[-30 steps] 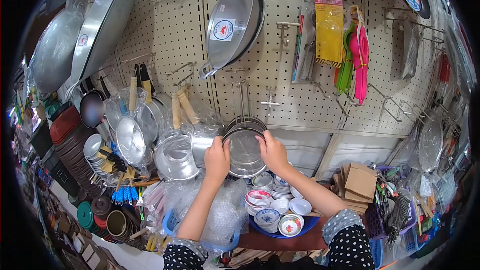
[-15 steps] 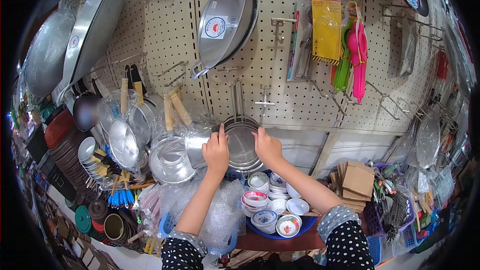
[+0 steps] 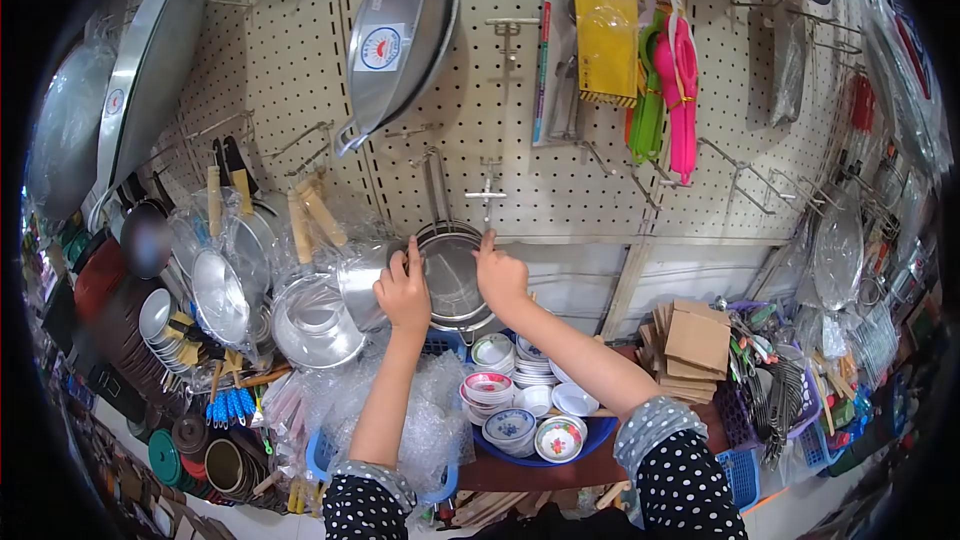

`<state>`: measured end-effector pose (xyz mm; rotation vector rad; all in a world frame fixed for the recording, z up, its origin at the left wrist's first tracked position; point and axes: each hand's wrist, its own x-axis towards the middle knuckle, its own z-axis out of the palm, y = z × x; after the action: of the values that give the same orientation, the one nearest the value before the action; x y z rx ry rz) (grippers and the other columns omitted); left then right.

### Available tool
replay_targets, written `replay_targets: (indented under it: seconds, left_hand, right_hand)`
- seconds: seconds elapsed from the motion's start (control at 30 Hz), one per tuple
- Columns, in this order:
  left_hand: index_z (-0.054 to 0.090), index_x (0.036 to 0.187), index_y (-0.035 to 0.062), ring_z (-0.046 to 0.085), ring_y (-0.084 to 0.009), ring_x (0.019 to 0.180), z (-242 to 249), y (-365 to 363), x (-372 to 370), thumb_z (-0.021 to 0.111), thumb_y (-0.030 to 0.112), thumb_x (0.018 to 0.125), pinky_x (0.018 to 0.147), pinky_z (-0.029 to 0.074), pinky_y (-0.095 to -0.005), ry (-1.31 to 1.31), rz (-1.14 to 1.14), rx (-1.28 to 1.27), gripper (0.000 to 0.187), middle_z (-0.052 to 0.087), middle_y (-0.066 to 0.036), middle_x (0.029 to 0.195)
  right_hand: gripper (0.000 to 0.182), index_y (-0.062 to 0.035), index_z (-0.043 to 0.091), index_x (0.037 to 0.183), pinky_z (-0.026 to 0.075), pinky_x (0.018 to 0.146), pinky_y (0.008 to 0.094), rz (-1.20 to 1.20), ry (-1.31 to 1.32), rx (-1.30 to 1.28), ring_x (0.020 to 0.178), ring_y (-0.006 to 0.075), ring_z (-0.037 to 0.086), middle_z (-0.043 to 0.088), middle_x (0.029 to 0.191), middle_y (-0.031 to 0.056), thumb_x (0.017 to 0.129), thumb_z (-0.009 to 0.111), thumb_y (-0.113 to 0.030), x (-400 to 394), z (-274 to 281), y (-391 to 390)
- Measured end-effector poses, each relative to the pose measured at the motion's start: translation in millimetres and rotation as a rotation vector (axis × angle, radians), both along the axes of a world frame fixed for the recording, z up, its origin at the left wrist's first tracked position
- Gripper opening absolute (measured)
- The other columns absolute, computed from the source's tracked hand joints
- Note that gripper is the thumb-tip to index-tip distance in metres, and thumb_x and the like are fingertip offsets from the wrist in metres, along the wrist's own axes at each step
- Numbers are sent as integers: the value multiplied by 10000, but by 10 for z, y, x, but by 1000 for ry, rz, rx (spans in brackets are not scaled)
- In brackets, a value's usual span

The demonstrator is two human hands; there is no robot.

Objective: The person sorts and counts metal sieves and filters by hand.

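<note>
A pegboard wall (image 3: pixel 560 170) fills the far side of the view, hung with cookware. Large steel woks (image 3: pixel 400 35) hang high on the left and centre. Packaged utensils, pink and green (image 3: pixel 665 90), hang to the right.

Low at the centre, round mesh strainers (image 3: pixel 452 275) hang by long wire handles from a peg. Both bare hands grip them. The left hand (image 3: pixel 403 292) is closed on the left rim. The right hand (image 3: pixel 498 275) is closed on the right rim, fingers curled over the top edge.

To handle this well, the two hands should keep an even hold on opposite rims and lift so the wire handles stay in line with the peg, judging from how they hang.

Room to move is tight. Wrapped steel pots (image 3: pixel 320 310) sit just beside the strainers on the left. A blue basin (image 3: pixel 600 432) of small stacked bowls (image 3: pixel 510 410) lies directly below, nearer the person. Bubble wrap (image 3: pixel 430 420) lies near left. Cardboard pieces (image 3: pixel 690 345) and a basket of utensils stand to the right. The clearest space appears to be straight back toward the person, above the bowls.
</note>
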<state>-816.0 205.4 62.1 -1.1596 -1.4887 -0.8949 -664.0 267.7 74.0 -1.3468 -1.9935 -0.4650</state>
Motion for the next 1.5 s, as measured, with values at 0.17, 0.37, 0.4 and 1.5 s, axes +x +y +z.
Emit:
replay_targets:
  seconds: [0.17,0.37,0.4,1.5]
  left_hand:
    - [609,1330,172,549,-208,822,-21,8,-5,684,235,866,685,392,-354,1,-20,4,474,600,-19,1069]
    - [472,1438,93,547,-317,1054,-8,-364,219,644,214,896,868,415,-434,-136,-110,-80,582,552,-133,1227]
    - [443,1449,74,512,-345,1110,-4,-479,326,640,220,890,912,391,-457,-191,-121,-100,611,519,-162,1275]
    - [639,1125,101,578,-212,1107,326,-656,6522,630,149,893,915,365,-391,234,-1661,-831,238,647,-42,1096]
  right_hand:
    - [606,44,394,1374,516,451,409,4,-22,-79,525,283,670,674,648,112,969,531,-385,-50,-60,96]
    - [718,25,415,1384,525,471,407,105,83,-22,522,284,654,653,643,135,897,612,-464,478,13,-513]
    - [678,13,441,1365,524,469,402,99,74,-91,523,287,647,660,707,138,894,613,-443,626,23,-680]
    - [170,-86,662,982,452,771,386,-242,308,-135,931,265,628,661,966,62,825,693,-141,7043,-95,-3007]
